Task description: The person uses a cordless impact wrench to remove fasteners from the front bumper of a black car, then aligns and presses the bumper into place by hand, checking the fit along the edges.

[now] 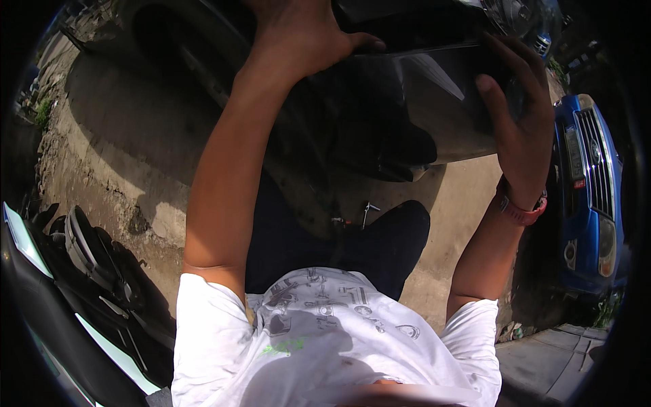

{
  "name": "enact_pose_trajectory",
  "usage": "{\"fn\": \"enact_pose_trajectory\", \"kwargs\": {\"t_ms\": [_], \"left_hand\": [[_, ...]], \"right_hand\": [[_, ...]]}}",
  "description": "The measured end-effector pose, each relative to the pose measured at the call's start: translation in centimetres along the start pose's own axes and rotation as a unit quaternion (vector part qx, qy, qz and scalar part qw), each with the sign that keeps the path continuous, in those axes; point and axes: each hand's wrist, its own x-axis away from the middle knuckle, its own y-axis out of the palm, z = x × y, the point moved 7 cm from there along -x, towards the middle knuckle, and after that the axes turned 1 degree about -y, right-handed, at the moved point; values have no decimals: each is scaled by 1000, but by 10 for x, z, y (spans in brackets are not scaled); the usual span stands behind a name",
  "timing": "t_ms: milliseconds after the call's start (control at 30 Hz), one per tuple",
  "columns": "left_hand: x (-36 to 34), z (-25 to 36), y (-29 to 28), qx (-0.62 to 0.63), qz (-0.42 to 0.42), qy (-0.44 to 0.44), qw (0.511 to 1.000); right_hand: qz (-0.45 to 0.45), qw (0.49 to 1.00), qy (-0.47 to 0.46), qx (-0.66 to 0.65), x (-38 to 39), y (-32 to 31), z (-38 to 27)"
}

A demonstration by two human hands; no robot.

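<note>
A glossy black panel (447, 102), curved and reflective like vehicle bodywork, is in front of me at the top of the view. My left hand (298, 37) is at its upper left, the thumb stretched along the panel's edge; the other fingers are mostly out of sight. On the panel's right side rests my right hand (525, 129), its thumb apart from the fingers and curled around the border. Below, between my legs, a small metal hand tool (367, 211), shaped like a T-handle wrench, lies on the ground.
A blue vehicle (593, 183) with a chrome grille stands at the right. On the left is a black-and-pale motorcycle (88, 298). A wheel-like dark curve (196, 61) shows at the upper left. Bare, rough ground (129, 163) lies underneath, with paving slabs (556, 359) at the lower right.
</note>
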Motion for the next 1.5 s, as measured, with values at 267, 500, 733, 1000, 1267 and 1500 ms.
{"fn": "enact_pose_trajectory", "kwargs": {"t_ms": [267,500,733,1000,1267,1500], "left_hand": [[-4,-11,-2,18,-49,26,998],[-4,-11,-2,36,-45,22,998],[-6,-18,7,22,-32,24,999],[-3,-25,14,24,-9,30,999],[-1,-22,10,-11,-12,27,1000],[-8,0,-8,9,-7,97,995]], "right_hand": [[0,999,41,-35,-2,3,-1],[-12,987,-54,148,-12,39,-53],[7,993,-16,113,-5,53,-52],[-3,992,-10,124,-3,47,-57],[-6,993,16,115,-1,42,-55],[-13,995,-7,101,-3,37,-58]]}}
